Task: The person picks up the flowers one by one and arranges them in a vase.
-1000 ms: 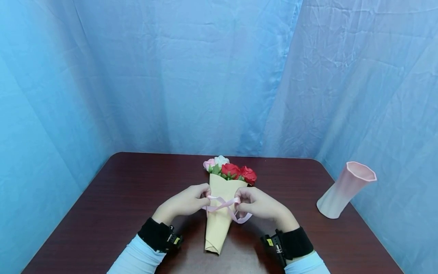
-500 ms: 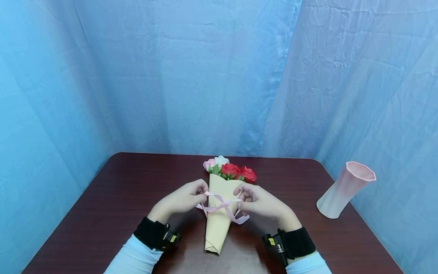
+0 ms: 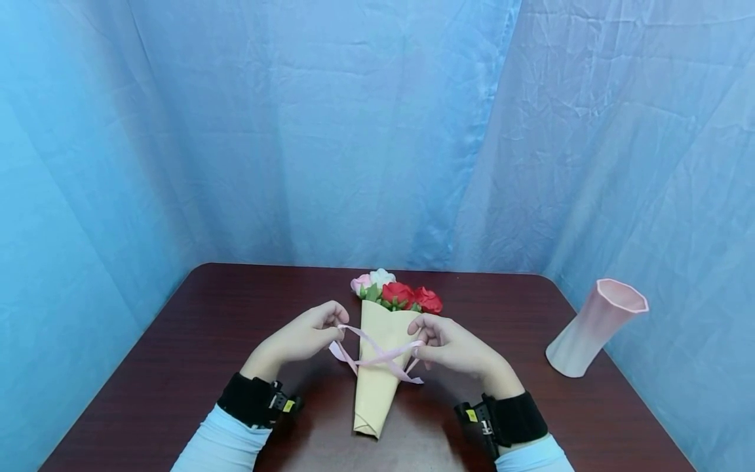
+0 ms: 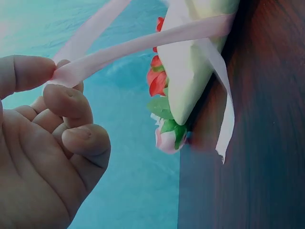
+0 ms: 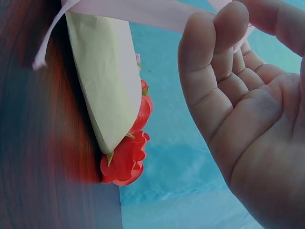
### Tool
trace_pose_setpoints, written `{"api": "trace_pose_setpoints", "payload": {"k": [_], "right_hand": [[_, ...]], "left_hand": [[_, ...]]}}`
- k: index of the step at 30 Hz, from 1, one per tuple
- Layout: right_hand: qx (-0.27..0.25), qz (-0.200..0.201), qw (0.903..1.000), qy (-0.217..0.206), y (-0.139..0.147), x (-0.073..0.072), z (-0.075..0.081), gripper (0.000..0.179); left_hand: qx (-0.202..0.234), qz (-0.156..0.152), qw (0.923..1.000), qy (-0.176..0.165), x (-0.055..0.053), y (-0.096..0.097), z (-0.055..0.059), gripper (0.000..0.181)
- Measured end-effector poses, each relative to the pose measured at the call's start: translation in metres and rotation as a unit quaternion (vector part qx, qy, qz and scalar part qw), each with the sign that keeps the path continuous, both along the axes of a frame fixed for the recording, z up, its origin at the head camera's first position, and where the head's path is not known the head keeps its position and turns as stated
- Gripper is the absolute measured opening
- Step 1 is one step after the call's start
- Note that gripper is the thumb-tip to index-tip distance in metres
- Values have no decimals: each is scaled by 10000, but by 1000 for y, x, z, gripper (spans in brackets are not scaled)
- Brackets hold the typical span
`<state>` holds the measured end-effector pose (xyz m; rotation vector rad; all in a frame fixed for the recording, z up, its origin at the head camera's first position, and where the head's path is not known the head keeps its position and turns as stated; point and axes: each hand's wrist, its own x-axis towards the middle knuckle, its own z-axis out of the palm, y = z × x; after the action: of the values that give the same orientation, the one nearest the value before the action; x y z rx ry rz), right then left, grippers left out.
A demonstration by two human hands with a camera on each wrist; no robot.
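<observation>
A bouquet wrapped in cream paper [image 3: 376, 400] lies on the table, its flower heads pointing away. Red roses [image 3: 407, 297] and paler pink and white blooms [image 3: 373, 280] show above the paper. A pale pink ribbon [image 3: 380, 358] crosses over the front of the wrap. On the left, my left hand [image 3: 303, 335] pinches a loop of it between thumb and forefinger, clear in the left wrist view. My right hand [image 3: 453, 347] pinches the ribbon on the other side; its fingertips partly hide the grip. A loose ribbon tail [image 4: 228, 114] hangs beside the paper.
A pink and white vase [image 3: 596, 328] stands at the right edge of the dark wooden table [image 3: 177, 367], looking tilted in the head view. Blue curtains [image 3: 354, 131] surround the table at the back and sides.
My left hand has moved left and slightly up, drawing the ribbon loop out wider. The right hand has shifted slightly right. The ribbon tails have shortened; bouquet and vase stay in place.
</observation>
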<state>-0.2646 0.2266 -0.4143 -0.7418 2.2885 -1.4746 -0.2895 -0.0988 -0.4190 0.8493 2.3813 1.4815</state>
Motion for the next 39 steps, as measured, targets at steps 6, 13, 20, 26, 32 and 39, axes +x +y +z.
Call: {"api": "trace_pose_setpoints", "payload": {"k": [6,13,20,26,32,39], "right_hand": [[52,-79,9999,93,3,1,2,32],[-3,-136,9998,148,8,1,3,30],[144,-252,9991,317,13,0,6,23],[180,-417,9981,421,18,0,7,24],[272,-612,9964,516,24,1,9,26],[339,-871,9939,593,31,2,13,23]], "left_hand": [[201,20,9997,-121,-1,-7,2,14],[93,237,9997,0,-1,-15,5,13],[123,370,9992,82,0,-22,9,15],[95,510,9982,307,-2,-30,9,15],[-154,772,9950,619,-6,-38,8,13],[-414,1085,9902,774,-4,-53,9,8]]}}
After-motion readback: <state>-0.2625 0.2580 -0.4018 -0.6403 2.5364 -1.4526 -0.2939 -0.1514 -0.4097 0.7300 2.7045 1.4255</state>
